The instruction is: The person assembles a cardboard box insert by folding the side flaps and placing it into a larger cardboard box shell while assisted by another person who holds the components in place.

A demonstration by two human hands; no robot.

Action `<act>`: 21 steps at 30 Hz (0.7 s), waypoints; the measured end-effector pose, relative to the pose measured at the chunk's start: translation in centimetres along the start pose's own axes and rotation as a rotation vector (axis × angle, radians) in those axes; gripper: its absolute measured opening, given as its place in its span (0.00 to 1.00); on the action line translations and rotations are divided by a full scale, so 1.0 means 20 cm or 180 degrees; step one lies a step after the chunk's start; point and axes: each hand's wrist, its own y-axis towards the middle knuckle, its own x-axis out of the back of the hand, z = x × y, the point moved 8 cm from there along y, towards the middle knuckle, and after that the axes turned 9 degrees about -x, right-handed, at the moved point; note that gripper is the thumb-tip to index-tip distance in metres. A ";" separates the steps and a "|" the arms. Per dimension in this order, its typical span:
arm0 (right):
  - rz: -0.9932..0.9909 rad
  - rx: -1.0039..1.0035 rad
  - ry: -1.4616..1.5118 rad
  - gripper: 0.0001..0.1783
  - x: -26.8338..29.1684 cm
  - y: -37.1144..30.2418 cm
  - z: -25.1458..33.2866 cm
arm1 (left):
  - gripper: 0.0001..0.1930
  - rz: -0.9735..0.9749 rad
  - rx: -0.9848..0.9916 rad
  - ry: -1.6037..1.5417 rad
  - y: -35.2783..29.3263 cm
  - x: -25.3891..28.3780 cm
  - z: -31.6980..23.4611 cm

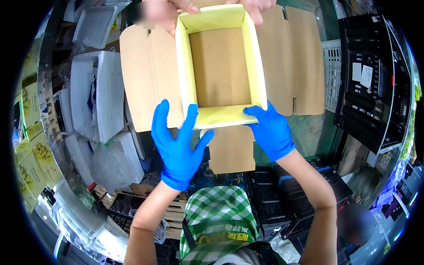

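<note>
A pale yellow cardboard frame [226,115], roughly rectangular with upright walls, is in front of me. Brown cardboard [221,66] shows through its middle, and brown flaps spread out to the left, right and near side. At the frame's near right corner my right hand [271,132], in a blue glove, pinches the wall between thumb and fingers. My left hand [177,148], also gloved in blue, is open with its fingers spread by the near left corner; whether it touches the wall is unclear. Another person's bare hands grip the far corners, one at left [161,15], one at right [255,9].
White foam boxes [110,92] and a clear plastic bag [112,165] stand at the left. Printed cartons [42,152] line the far left. Black plastic crates [362,84] are stacked at the right, with others [267,194] near my body. A wooden pallet [174,221] lies low.
</note>
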 end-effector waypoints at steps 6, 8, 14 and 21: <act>0.0252 -0.0156 -0.0158 0.12 -0.03 0.00 0.01 | 0.18 0.1880 -0.0677 0.2152 0.11 -0.25 -0.10; 0.0083 -0.0079 -0.0221 0.12 -0.02 0.00 0.03 | 0.15 0.2465 -0.1050 0.2270 0.15 -0.36 -0.10; 0.0138 -0.0208 -0.0076 0.13 -0.05 0.00 0.02 | 0.15 0.4879 -0.0918 0.0458 0.16 -0.56 -0.02; 0.0093 -0.0169 -0.0067 0.09 -0.04 0.03 0.05 | 0.19 0.5825 -0.0215 -0.0072 0.11 -0.61 0.06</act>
